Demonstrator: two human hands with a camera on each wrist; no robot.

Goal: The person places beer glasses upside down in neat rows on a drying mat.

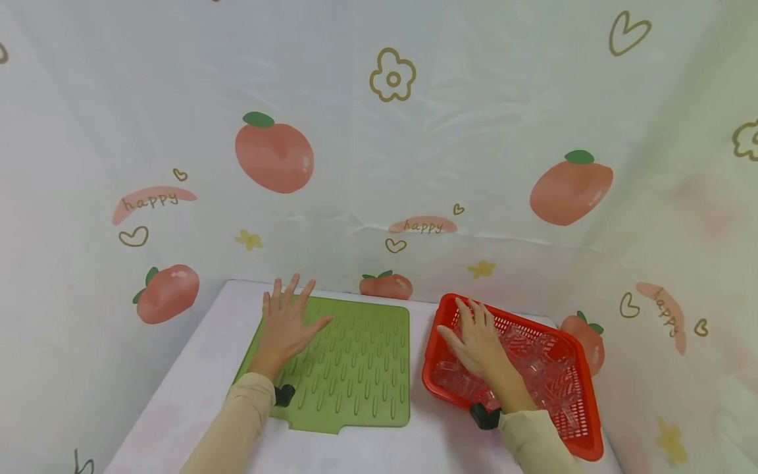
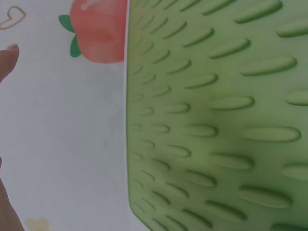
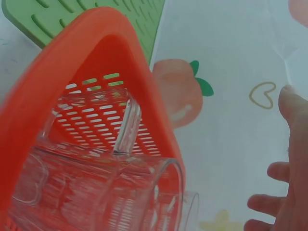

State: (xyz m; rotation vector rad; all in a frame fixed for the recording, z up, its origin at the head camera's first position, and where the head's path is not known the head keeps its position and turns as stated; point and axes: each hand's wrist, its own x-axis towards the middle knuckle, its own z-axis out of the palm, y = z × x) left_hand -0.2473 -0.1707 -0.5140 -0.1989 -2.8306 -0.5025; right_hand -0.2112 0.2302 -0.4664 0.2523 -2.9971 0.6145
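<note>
A green draining mat (image 1: 367,368) with rows of raised oval ridges lies flat on the left of the table. Above its left part my left hand (image 1: 285,331) hovers, fingers spread and nothing in it. To the right, a red plastic basket (image 1: 429,375) stands at a slant. Several clear cups (image 1: 535,368) are heaped inside. My right hand (image 1: 477,341) is held over the basket's left part with fingers extended, holding nothing. In the right wrist view, one transparent cup (image 3: 139,187) with a round rim lies on its side against the red wall.
The white table (image 1: 195,388) meets a printed cloth backdrop (image 1: 355,164) at its rear edge, and cloth also hangs at both sides. A narrow strip of tabletop separates mat and basket. The mat has a short tab at its front edge.
</note>
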